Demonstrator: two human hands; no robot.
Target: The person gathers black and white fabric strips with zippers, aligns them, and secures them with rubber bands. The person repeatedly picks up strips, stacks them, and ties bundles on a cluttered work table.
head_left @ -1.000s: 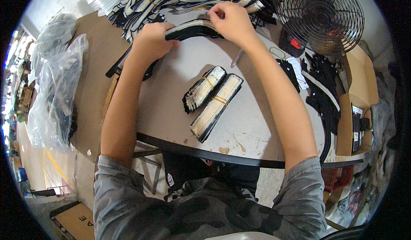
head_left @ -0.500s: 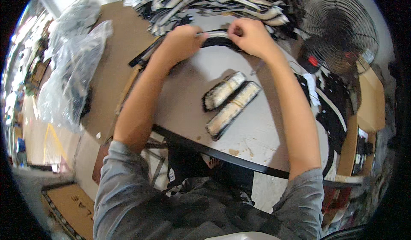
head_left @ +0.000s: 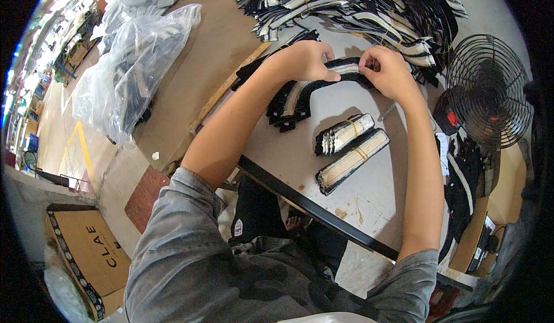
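Observation:
A curved stack of black-and-white fabric strips (head_left: 346,68) lies between my two hands over the far part of the table. My left hand (head_left: 309,62) is closed round the stack, thumb along its near edge, and the stack's left end fans out below the wrist. With thumb and fingertips together, my right hand (head_left: 388,72) grips the stack farther right; those fingertips are partly hidden. Closer to me lie two folded strip bundles, an upper bundle (head_left: 345,134) and a lower bundle (head_left: 353,160), each with a rubber band round it.
A large heap of similar strips (head_left: 340,11) covers the table's far side. At right stand a black wire fan (head_left: 490,92) and an open cardboard box (head_left: 470,254). Clear plastic bags (head_left: 133,63) lie on brown board at left. The table's dark edge (head_left: 311,205) runs before me.
The whole view has shifted, so the table sits farther right and lower. Both hands remain on the strip stack, and its left end now shows, spread on the table.

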